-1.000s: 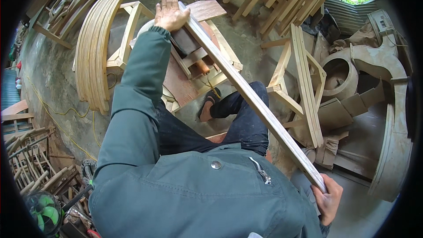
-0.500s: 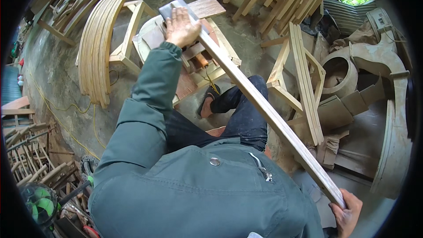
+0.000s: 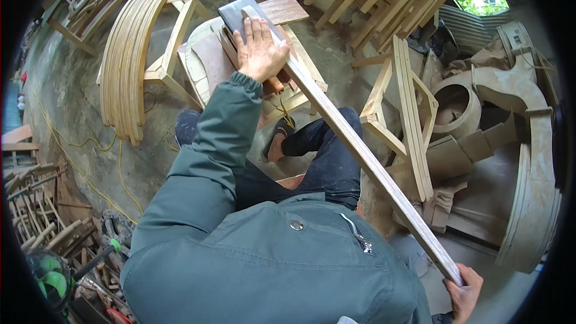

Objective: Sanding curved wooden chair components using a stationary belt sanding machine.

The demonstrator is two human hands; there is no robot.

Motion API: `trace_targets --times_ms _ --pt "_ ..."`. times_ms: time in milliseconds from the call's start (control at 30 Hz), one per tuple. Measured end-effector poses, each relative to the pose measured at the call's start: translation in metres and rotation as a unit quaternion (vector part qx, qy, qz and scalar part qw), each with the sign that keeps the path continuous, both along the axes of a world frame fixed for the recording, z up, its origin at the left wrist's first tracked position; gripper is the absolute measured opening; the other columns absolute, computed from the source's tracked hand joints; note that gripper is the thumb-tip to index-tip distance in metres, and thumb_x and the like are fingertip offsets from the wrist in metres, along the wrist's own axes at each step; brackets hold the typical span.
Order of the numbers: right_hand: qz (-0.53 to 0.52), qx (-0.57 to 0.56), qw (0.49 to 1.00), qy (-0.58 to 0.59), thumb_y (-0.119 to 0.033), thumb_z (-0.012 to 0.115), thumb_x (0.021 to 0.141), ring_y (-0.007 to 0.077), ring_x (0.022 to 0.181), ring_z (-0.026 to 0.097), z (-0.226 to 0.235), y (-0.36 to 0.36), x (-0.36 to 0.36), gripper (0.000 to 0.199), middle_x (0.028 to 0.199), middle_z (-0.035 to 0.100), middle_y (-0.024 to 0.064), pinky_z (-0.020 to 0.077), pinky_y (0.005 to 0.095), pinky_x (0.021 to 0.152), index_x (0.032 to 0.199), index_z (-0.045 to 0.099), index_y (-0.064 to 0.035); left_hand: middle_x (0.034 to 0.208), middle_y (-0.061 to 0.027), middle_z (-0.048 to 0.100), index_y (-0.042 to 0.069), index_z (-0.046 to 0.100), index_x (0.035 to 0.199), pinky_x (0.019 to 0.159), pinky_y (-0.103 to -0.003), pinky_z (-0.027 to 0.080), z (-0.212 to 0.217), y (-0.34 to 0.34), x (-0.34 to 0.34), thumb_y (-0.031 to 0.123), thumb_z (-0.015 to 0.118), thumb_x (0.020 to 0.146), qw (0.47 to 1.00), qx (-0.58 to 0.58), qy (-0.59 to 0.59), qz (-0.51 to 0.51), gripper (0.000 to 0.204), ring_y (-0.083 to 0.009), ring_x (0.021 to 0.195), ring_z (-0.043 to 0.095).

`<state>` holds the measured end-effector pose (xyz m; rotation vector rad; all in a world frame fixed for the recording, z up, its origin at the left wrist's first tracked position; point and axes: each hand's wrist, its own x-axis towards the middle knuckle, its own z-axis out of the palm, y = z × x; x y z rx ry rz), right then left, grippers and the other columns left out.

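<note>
Wooden slat (image 3: 360, 150) runs diagonally from stool (image 3: 198, 54) to lower right. Left hand (image 3: 259, 51) flat, fingers spread, pressing dark block (image 3: 234, 15) and slat's far end. Right hand (image 3: 465, 291) grip clamped on near end.

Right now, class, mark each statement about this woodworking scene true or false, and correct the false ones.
1. The left hand lies flat on the far end of the long wooden strip. True.
2. The right hand is empty. False: it grips the strip's near end.
3. A stack of curved wooden pieces lies to the person's left. True.
4. The person wears a red jacket. False: the jacket is dark green.
5. The strip lies flat on the floor. False: it is held up between both hands.
</note>
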<state>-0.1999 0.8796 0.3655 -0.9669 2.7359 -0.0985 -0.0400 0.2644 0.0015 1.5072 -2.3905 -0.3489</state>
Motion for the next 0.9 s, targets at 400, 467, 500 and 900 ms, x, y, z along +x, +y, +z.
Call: trace_targets --times_ms 400,467,500,900 --pt "0.136 -0.044 0.990 0.014 -0.001 0.084 0.069 0.0299 0.073 0.067 -0.085 -0.088 0.012 0.045 0.084 0.068 0.0165 0.0524 0.0356 0.073 0.112 0.073 -0.0011 0.177 -0.0215 0.005 -0.002 0.012 0.168 0.130 -0.061 0.001 -0.012 -0.134 0.019 0.058 0.034 0.105 0.999 -0.036 -0.041 0.004 0.090 -0.0368 0.165 -0.001" --pt "0.133 -0.053 0.990 0.008 -0.004 0.085 0.073 0.0329 0.073 0.069 -0.102 -0.094 0.011 0.044 0.087 0.071 0.0166 0.0546 0.0392 0.070 0.116 0.073 -0.0042 0.177 -0.0211 0.005 -0.001 0.012 0.168 0.130 -0.060 0.001 -0.012 -0.153 0.019 0.059 0.034 0.105 0.998 -0.044 -0.041 0.006 0.090 -0.0362 0.165 0.000" --pt "0.147 -0.086 0.985 0.001 -0.002 0.085 0.073 0.0319 0.071 0.068 -0.114 -0.096 0.010 0.045 0.085 0.070 0.0153 0.0539 0.0384 0.068 0.116 0.073 -0.0049 0.177 -0.0203 0.006 0.000 0.012 0.168 0.130 -0.059 0.002 -0.010 -0.163 0.018 0.059 0.034 0.105 0.997 -0.054 -0.052 0.005 0.089 -0.0355 0.165 0.000" --pt "0.195 -0.126 0.972 0.023 -0.003 0.085 0.073 0.0283 0.069 0.071 -0.177 -0.160 0.021 0.045 0.083 0.071 0.0136 0.0554 0.0370 0.062 0.116 0.073 -0.0073 0.170 -0.0265 0.026 -0.002 0.021 0.164 0.125 -0.062 0.022 -0.027 -0.259 0.047 0.046 0.056 0.097 0.971 -0.153 0.155 -0.104 0.090 -0.0370 0.160 0.025"
